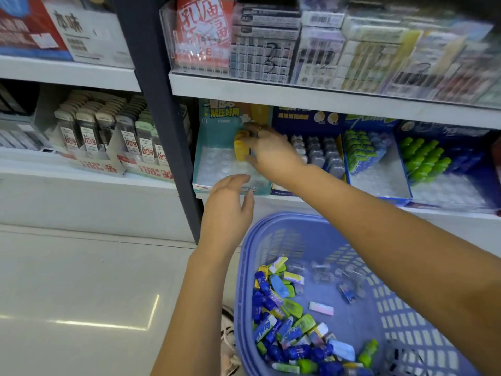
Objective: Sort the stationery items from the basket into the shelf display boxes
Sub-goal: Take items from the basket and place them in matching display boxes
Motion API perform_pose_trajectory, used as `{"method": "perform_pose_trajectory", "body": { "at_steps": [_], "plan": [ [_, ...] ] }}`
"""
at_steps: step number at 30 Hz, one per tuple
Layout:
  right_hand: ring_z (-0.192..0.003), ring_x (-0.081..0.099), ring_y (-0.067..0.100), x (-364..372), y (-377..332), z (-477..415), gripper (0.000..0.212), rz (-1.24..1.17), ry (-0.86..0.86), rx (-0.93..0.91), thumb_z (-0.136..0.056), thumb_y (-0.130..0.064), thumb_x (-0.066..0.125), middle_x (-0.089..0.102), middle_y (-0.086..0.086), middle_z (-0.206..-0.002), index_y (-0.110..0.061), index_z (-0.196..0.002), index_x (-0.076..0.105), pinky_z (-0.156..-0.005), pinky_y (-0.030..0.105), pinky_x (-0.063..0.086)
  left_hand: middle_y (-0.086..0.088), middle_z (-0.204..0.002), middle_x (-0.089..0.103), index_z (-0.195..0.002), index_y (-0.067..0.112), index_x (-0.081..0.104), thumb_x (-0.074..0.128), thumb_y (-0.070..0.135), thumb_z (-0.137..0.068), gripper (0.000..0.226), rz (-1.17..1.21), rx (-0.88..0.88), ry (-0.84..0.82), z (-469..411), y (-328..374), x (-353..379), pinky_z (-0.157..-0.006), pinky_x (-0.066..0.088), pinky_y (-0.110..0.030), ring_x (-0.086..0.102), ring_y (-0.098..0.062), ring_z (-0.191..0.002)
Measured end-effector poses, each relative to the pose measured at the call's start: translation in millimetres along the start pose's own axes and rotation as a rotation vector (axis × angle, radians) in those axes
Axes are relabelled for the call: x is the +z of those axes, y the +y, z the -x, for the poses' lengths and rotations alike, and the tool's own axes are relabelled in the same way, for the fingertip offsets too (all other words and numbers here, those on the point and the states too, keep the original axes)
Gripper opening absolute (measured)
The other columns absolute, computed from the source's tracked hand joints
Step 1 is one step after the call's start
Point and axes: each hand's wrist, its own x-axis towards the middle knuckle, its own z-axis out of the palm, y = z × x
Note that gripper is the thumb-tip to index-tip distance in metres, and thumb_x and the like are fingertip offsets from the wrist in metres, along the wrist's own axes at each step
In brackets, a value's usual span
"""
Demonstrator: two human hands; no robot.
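Note:
A purple plastic basket [271, 240] sits below the shelf, holding several small blue, green and yellow stationery items [282, 321]. On the shelf stands a teal display box [206, 147] with a clear moulded tray. My right hand [271, 153] reaches into it and touches a yellow item [240, 149] standing near the tray's back right; whether the fingers pinch it is unclear. My left hand [230, 207] hovers with relaxed fingers at the teal box's front edge, holding nothing.
Blue display boxes with grey items [317, 153], green items [360, 150] and lime green items [423, 161] stand to the right. A dark shelf upright [173, 147] rises at the left. Packaged goods fill the upper shelf [298, 96].

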Motion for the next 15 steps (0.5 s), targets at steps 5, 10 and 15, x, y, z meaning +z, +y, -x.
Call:
{"method": "perform_pose_trajectory", "body": {
  "at_steps": [5, 10, 15],
  "plan": [
    [-0.084, 0.059, 0.026, 31, 32, 118, 0.013, -0.27, -0.019, 0.049, -0.087, -0.022, 0.06, 0.062, 0.006, -0.093, -0.013, -0.097, 0.061, -0.067, 0.03, 0.038, -0.002, -0.094, 0.07, -0.101, 0.013, 0.068, 0.055, 0.011, -0.09, 0.017, 0.114, -0.012, -0.18, 16, 26, 17, -0.073, 0.048, -0.026, 0.064, -0.017, -0.08],
    [-0.118, 0.053, 0.022, 120, 71, 220, 0.05, -0.291, -0.639, 0.239, -0.082, -0.02, 0.066, 0.058, 0.007, -0.129, -0.016, -0.13, 0.053, -0.094, 0.026, 0.038, -0.013, -0.113, 0.066, -0.113, 0.006, 0.064, 0.057, 0.008, -0.087, 0.027, -0.144, -0.169, -0.742, 45, 25, 87, -0.092, 0.047, -0.033, 0.06, -0.028, -0.107],
    [-0.129, 0.042, 0.027, 193, 70, 257, 0.068, -0.478, -0.796, 0.084, -0.083, -0.021, 0.067, 0.039, 0.011, -0.145, -0.018, -0.143, 0.035, -0.103, 0.027, 0.034, -0.02, -0.135, 0.05, -0.136, 0.004, 0.045, 0.055, 0.005, -0.089, 0.048, -0.52, -0.119, -1.096, 74, 6, 149, -0.098, 0.042, -0.039, 0.049, -0.034, -0.124]
  ]
}}
